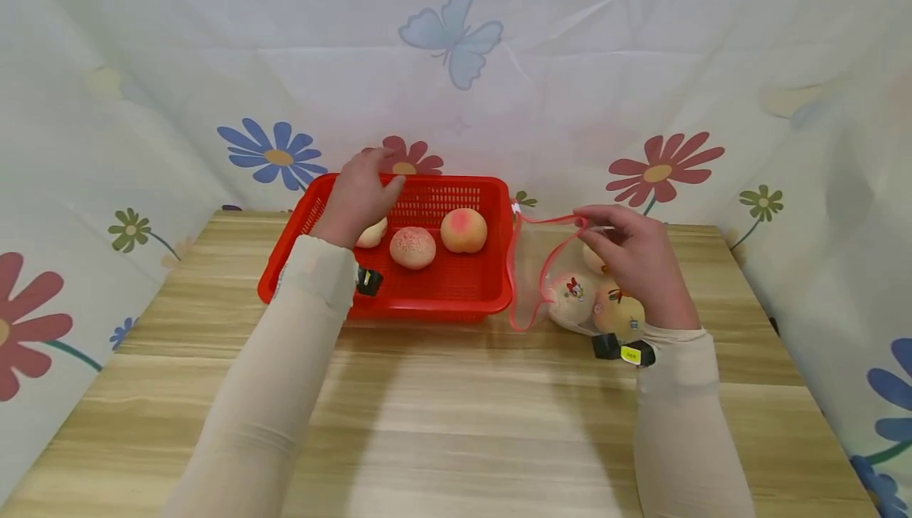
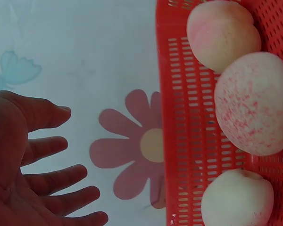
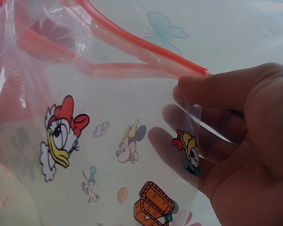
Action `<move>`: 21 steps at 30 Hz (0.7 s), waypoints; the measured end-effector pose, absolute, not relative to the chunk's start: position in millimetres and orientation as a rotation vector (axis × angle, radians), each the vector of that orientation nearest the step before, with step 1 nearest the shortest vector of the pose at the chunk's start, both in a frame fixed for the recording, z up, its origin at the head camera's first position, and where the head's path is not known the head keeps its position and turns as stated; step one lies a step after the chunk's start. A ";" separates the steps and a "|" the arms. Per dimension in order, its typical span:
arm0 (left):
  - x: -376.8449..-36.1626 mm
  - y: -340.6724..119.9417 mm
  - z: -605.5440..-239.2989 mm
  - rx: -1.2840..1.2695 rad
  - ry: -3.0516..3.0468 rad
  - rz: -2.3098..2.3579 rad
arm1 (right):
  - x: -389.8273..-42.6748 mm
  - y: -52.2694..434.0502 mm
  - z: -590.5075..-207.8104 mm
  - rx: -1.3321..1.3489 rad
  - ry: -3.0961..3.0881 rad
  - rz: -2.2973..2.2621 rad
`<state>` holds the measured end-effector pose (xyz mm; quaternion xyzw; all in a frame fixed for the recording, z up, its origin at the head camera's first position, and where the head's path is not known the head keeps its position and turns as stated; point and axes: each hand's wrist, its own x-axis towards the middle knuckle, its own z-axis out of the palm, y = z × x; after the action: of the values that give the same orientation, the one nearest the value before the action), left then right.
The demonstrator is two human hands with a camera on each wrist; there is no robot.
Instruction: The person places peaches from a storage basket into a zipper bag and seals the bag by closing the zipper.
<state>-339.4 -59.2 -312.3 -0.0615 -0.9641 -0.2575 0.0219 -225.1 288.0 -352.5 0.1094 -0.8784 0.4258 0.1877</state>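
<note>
Right-wrist view shows no readable writing, only cartoon duck and mouse prints on the clear zip bag [image 3: 108, 136], whose film the right hand [image 3: 240, 141] pinches between thumb and fingers just under the red zip strip. Head view puts that bag right of centre on the wooden table [image 1: 456, 423], with peaches [image 1: 594, 304] inside, just beside the red basket [image 1: 427, 288]. Over the basket's upper-left corner, the left hand [image 1: 359, 197] hovers with fingers loosely spread, holding nothing, near three peaches [image 1: 464, 230] lying in the basket.

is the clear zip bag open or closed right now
Open. The right hand pinches the bag at its red zip rim, whose two strips gape apart; peaches sit inside.
</note>
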 end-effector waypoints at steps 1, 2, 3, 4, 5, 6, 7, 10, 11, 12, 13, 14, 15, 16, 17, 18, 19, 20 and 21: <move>-341.0 -60.1 -313.8 -0.179 -3.005 -0.809 | -225.3 288.1 -352.6 0.309 -2.471 1.198; -342.9 -61.2 -315.6 -0.176 -3.019 -0.807 | -225.5 288.3 -352.8 0.310 -2.471 1.197; -344.7 -62.2 -317.5 -0.175 -3.031 -0.811 | -225.7 288.3 -352.9 0.313 -2.470 1.195; -346.5 -62.9 -319.4 -0.173 -3.042 -0.816 | -225.9 288.4 -353.0 0.315 -2.468 1.193; -348.3 -63.7 -321.3 -0.168 -3.054 -0.817 | -225.9 288.4 -353.1 0.314 -2.469 1.189; -349.8 -64.3 -323.0 -0.169 -3.063 -0.814 | -225.9 288.5 -353.2 0.316 -2.468 1.187; -351.2 -65.0 -324.7 -0.166 -3.068 -0.817 | -226.0 288.5 -353.3 0.317 -2.468 1.186; -355.3 -67.5 -329.3 -0.160 -3.076 -0.811 | -226.0 288.3 -353.3 0.316 -2.473 1.186; -356.6 -68.5 -330.5 -0.153 -3.081 -0.813 | -225.9 288.2 -353.2 0.317 -2.474 1.187; -357.7 -69.3 -331.5 -0.148 -3.086 -0.819 | -225.8 288.3 -353.1 0.316 -2.476 1.191; -359.1 -70.0 -332.3 -0.141 -3.090 -0.828 | -225.7 288.3 -352.8 0.314 -2.479 1.194; -360.4 -70.8 -333.1 -0.134 -3.095 -0.840 | -225.6 288.4 -352.5 0.313 -2.481 1.195; -361.5 -71.4 -333.7 -0.123 -3.100 -0.859 | -225.5 288.6 -352.3 0.311 -2.483 1.197; -362.5 -72.0 -334.6 -0.123 -3.102 -0.862 | -225.3 288.8 -352.0 0.310 -2.484 1.197; -363.3 -72.5 -335.4 -0.121 -3.108 -0.877 | -225.2 289.0 -351.8 0.309 -2.485 1.197; -364.0 -72.8 -336.3 -0.129 -3.107 -0.906 | -225.1 289.2 -351.7 0.307 -2.486 1.198; -365.1 -73.0 -337.5 -0.143 -3.106 -0.938 | -225.0 289.2 -351.7 0.307 -2.487 1.201; -365.6 -73.7 -338.9 -0.164 -3.103 -0.964 | -224.9 289.3 -351.8 0.306 -2.487 1.204; -365.9 -74.3 -340.4 -0.168 -3.102 -1.009 | -224.7 289.3 -352.0 0.305 -2.487 1.209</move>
<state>-365.9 -74.3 -340.4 -0.0514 -0.9478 -0.3084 -0.0621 -224.7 289.3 -352.0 0.1078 -0.8796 0.4275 0.1789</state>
